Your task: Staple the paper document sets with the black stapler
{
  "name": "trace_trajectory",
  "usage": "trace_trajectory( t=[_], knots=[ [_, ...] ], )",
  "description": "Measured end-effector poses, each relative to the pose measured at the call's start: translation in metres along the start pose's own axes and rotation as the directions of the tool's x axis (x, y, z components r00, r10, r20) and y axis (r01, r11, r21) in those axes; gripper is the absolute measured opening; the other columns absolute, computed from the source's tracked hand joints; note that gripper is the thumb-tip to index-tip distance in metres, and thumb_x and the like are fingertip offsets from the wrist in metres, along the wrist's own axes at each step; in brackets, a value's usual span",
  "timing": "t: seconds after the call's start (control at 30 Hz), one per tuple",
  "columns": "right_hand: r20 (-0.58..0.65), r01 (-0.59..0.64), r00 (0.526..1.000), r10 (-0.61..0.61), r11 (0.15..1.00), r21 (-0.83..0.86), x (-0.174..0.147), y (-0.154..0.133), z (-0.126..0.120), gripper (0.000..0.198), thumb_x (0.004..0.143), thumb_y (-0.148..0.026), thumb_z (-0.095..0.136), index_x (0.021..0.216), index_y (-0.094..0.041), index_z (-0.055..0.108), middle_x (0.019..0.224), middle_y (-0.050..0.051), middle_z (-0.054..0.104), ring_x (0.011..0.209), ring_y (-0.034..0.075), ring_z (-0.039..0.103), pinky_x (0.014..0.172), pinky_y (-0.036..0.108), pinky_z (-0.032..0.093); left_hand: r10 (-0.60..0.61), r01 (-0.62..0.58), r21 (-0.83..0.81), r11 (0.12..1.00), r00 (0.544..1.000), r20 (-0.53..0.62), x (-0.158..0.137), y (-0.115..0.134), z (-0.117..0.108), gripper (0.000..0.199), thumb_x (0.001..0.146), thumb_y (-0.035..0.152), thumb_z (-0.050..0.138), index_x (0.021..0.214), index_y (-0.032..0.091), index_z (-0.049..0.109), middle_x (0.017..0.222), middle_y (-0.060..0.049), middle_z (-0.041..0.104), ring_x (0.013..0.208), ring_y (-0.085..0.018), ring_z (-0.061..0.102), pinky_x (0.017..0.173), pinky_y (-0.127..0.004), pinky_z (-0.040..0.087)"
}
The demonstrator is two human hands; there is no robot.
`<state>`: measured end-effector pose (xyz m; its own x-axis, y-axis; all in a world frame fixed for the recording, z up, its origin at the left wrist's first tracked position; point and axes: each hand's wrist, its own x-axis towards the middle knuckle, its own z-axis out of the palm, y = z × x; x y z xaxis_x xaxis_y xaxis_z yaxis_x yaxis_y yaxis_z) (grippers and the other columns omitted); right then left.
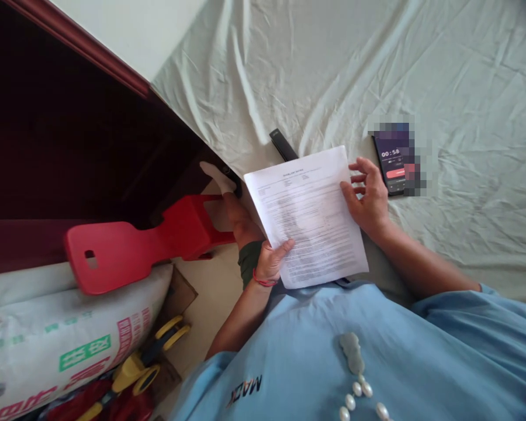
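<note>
A sheaf of white printed paper (309,219) is held over my lap, tilted slightly. Its print is too small to read, and I cannot tell how many sheets there are. My left hand (272,260) grips the lower left edge, thumb on top and fingers hidden underneath. At the upper right edge is my right hand (369,202), fingers apart and curved, with the thumb tip touching the paper's margin. A narrow black object (283,144) lies on the sheet-covered bed beyond the paper, which partly covers it.
A phone (392,166) showing a timer lies on the pale bedsheet (464,76), right of my right hand. To the left stand a red plastic chair (114,251), a large printed white sack (70,333) and a yellow wheeled toy (135,371). Dark wooden furniture (70,128) borders the bed.
</note>
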<state>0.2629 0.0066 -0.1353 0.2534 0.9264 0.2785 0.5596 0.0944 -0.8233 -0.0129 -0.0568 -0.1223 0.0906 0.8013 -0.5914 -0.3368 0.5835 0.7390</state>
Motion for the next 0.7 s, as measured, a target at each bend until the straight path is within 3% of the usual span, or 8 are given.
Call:
trace_trajectory(
  t=[0.1,0.17,0.23,0.5,0.7],
  knots=[
    [0.006,-0.112,0.994,0.112,0.991,0.079,0.000,-0.009,-0.002,0.022,0.100,-0.047,0.068,0.108,-0.027,0.064,0.090,0.001,0.068,0.069,0.016,0.059,0.063,0.032,0.053,0.047,-0.048,-0.026,0.999,0.999,-0.028,0.009,0.000,0.004,0.058,0.058,0.044,0.108,0.103,0.015,0.085,0.110,-0.013,0.085,0.106,-0.035,0.082,0.107,-0.052,0.064],
    [0.022,-0.139,0.990,0.138,0.986,0.096,0.001,-0.014,-0.004,0.024,0.097,-0.046,0.071,0.089,-0.026,0.060,0.073,-0.003,0.059,0.061,0.014,0.051,0.061,0.030,0.048,0.044,-0.045,-0.036,0.998,0.999,-0.021,0.014,0.001,0.007,0.059,0.058,0.044,0.108,0.103,0.015,0.085,0.112,-0.013,0.085,0.112,-0.036,0.081,0.111,-0.054,0.062],
    [0.030,-0.158,0.987,0.155,0.982,0.100,0.003,-0.017,-0.006,0.028,0.097,-0.046,0.070,0.082,-0.026,0.058,0.066,-0.005,0.053,0.059,0.013,0.047,0.059,0.030,0.044,0.030,-0.031,-0.033,0.999,0.999,-0.019,0.016,0.001,0.010,0.060,0.057,0.044,0.109,0.104,0.015,0.084,0.114,-0.014,0.084,0.113,-0.036,0.081,0.113,-0.055,0.061],
    [0.056,-0.153,0.986,0.155,0.988,-0.036,0.004,-0.016,-0.009,0.024,0.101,-0.045,0.061,0.086,-0.026,0.059,0.070,-0.002,0.058,0.063,0.016,0.052,0.063,0.032,0.046,-0.005,0.005,0.034,0.999,1.000,-0.027,0.014,0.003,0.015,0.069,0.056,0.048,0.108,0.110,0.013,0.083,0.118,-0.016,0.083,0.122,-0.038,0.077,0.116,-0.052,0.058],
    [0.023,-0.048,0.998,0.051,0.992,-0.113,0.004,-0.028,-0.014,0.020,0.102,-0.038,0.055,0.098,-0.026,0.070,0.104,0.009,0.070,0.078,0.021,0.061,0.075,0.041,0.056,0.006,-0.005,0.049,0.999,1.000,-0.009,0.012,0.008,0.018,0.066,0.059,0.049,0.107,0.109,0.013,0.083,0.119,-0.016,0.083,0.122,-0.038,0.077,0.116,-0.052,0.058]
  ],
)
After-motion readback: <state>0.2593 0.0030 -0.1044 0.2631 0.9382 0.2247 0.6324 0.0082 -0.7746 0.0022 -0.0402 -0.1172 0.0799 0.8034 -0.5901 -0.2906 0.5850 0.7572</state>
